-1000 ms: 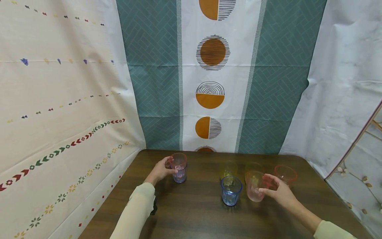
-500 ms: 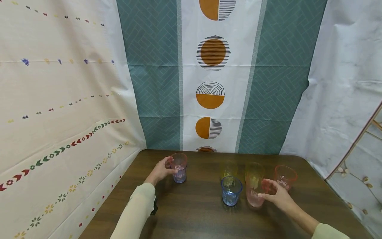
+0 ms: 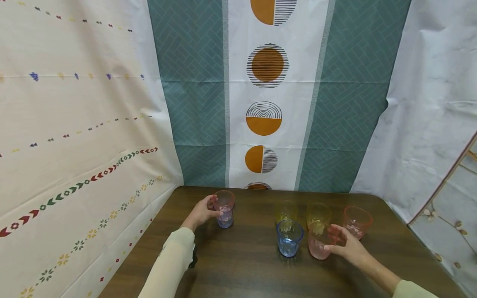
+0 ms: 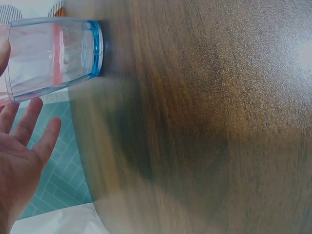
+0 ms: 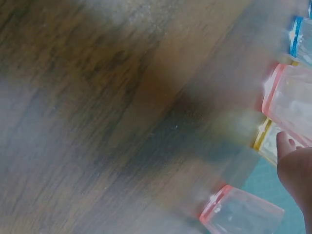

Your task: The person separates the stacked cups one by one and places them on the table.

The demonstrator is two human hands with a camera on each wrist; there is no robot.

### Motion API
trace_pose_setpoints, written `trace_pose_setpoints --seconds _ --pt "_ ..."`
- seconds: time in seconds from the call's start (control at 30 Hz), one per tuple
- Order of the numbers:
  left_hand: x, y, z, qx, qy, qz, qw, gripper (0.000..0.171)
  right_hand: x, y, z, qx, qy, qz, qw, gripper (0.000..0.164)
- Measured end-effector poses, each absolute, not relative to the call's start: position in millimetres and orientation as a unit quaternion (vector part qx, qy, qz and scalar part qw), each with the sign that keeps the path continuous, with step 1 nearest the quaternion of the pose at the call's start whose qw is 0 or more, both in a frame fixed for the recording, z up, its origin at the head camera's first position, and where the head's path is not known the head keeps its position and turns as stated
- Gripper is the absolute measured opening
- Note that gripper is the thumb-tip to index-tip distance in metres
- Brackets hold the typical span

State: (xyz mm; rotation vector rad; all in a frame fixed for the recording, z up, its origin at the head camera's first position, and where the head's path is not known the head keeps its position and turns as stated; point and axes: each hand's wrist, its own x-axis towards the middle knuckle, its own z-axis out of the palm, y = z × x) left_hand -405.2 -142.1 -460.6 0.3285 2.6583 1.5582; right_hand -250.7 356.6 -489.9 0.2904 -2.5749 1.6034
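Observation:
At the left, a pink glass point(image 3: 225, 199) sits nested in a blue glass point(image 3: 225, 221). My left hand point(image 3: 201, 214) grips the pink one at its side, thumb toward me. The left wrist view shows the blue base point(image 4: 96, 48) of this upright pair near the tabletop, the pink base visible inside it. Toward the right, my right hand point(image 3: 349, 247) holds another pink glass point(image 3: 318, 248) between thumb and fingers, upright. A second blue glass point(image 3: 288, 244) stands just left of it. In the right wrist view the held pink glass point(image 5: 292, 100) partly covers a yellow glass point(image 5: 265, 141).
Behind the blue glass and the held pink glass are two yellow glasses, one yellow glass point(image 3: 286, 207) left and another yellow glass point(image 3: 319, 209) right. A third pink glass point(image 3: 357, 219) stands farther right. The brown wooden table point(image 3: 242, 269) ends at a hanging cloth point(image 3: 197, 157).
The pink glass in my right hand has come down and slightly toward me, beside the blue glass. My left hand and its nested glasses hold still.

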Motion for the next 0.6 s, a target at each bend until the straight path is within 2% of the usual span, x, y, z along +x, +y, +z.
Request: trace_pose_setpoints --seconds 0.6 --pt "-405 -142 -460 0.103 0.856 0.506 0.025 0.075 -259 348 -445 0.109 -0.860 0.490 0.091 0.075"
